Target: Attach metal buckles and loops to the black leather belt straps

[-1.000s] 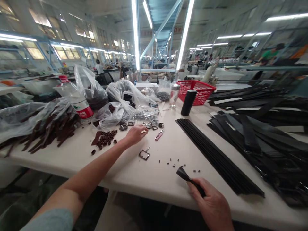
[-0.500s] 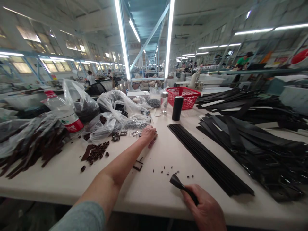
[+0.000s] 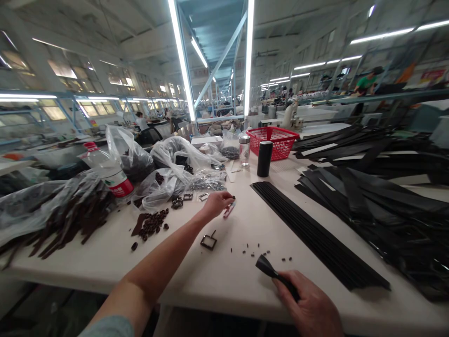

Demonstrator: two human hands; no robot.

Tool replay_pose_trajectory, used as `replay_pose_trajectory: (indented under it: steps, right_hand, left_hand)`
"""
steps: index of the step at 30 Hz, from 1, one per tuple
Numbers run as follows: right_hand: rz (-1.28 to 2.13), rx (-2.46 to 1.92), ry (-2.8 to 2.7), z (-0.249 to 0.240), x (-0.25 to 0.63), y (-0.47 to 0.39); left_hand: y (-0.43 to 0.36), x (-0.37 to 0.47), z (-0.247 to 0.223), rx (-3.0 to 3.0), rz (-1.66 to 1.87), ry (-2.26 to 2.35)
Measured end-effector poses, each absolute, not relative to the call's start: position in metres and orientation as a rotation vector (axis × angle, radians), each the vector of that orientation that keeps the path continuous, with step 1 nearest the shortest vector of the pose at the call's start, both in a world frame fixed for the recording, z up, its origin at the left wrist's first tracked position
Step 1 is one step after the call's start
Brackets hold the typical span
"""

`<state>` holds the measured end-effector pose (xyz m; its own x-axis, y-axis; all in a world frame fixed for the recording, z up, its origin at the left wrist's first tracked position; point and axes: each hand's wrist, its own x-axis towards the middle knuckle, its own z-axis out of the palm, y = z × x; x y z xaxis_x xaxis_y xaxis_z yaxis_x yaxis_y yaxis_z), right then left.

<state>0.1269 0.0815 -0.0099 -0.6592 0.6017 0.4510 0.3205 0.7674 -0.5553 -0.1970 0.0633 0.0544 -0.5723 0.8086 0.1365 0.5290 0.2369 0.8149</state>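
My left hand [image 3: 219,205] reaches out over the table, its fingers pinched together. A small dark bit shows at the fingertips, but I cannot make out what it is. Just beneath them lies a thin pinkish, pen-like stick [image 3: 229,210]. Closed around a black strap [image 3: 265,267] with a flared end, my right hand [image 3: 310,302] is near the front edge. Several tiny dark metal pieces [image 3: 253,255] lie scattered beyond the strap's tip. A rectangular belt buckle [image 3: 208,241] rests between my left forearm and those pieces.
Black strips [image 3: 315,229] lie in a row to the right, beside a heap of black straps [image 3: 365,206]. A black tumbler [image 3: 264,159], glass bottle [image 3: 244,150] and red basket [image 3: 280,140] stand behind. Leftward are brown loops [image 3: 154,224], plastic bags [image 3: 168,154] and a plastic bottle [image 3: 119,182].
My view has shifted left, so things appear further right. My left hand has drawn slightly nearer, and more of the pinkish stick shows. My right hand still holds the black strap.
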Motion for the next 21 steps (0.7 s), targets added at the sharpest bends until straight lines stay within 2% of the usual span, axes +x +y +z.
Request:
replay_pose_trajectory:
  steps: [10,21]
  right_hand:
    - [0.594,-0.698,-2.268,-0.008,0.125,0.082]
    - [0.626,-0.714,-2.128,0.022,0.115,0.054]
  left_hand:
    - [-0.026,-0.111,0.056,0.699,1.605,1.400]
    - [-0.059,-0.050,0.038,0.458,1.613,1.166]
